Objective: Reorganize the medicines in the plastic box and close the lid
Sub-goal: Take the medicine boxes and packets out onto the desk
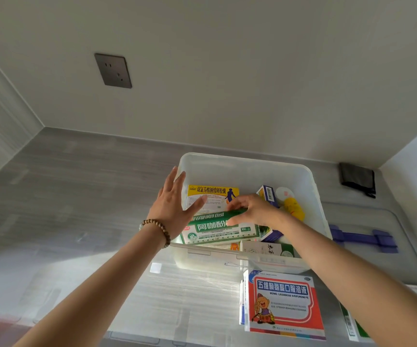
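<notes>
At the centre of the frame, we have the clear plastic box (247,162) standing open on the grey desk (77,196). Our right grip (255,211) pinches the top edge of a green-and-white medicine carton (217,230), tilted over the box's near side. Our left grip (171,209), with a bead bracelet (161,227) on the wrist, is released, fingers straight, just beside the carton's left end; we cannot tell whether it touches. Behind the carton a yellow-and-white carton (210,192) stands inside the box, with a yellow bottle (295,207) further right. The lid (377,266), with its purple handle (362,237), lies flat at the right of the frame. A red-and-blue carton (284,301) lies on the desk at lower right, just below the box.
</notes>
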